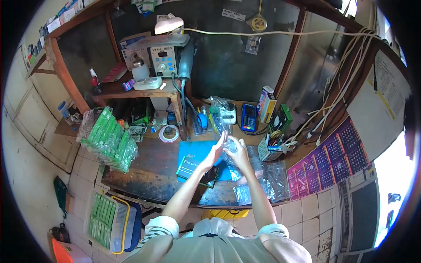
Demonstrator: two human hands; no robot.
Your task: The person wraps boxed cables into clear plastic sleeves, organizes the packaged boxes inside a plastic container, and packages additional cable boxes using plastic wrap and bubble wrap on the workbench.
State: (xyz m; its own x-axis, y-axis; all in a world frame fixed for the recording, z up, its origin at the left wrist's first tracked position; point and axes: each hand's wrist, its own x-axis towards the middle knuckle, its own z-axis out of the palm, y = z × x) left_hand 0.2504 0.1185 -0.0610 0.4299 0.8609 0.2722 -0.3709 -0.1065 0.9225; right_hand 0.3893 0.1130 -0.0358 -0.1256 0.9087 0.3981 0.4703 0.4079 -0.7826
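Observation:
My left hand point(215, 154) is raised over the blue mat point(187, 149), its fingers stretched out straight and held side by side. Facing it, my right hand point(238, 154) has bent fingers around a crumpled clear plastic bag point(229, 142), which sits between the two palms. Under my left wrist lies a flat black box with green edges point(211, 179), partly covered by my forearm. A pale printed panel point(189, 165) shows beside it on the mat. More clear plastic bags point(274, 179) lie to the right of my right forearm.
Stacked green boxes in plastic point(107, 136) stand at the left edge of the wooden bench point(136, 164). Behind are a tape roll point(169, 133), a hot-air station point(164, 61) and a card terminal point(249, 117). A pen basket point(267, 151) stands right; a crate of green boxes point(115, 219) is on the floor.

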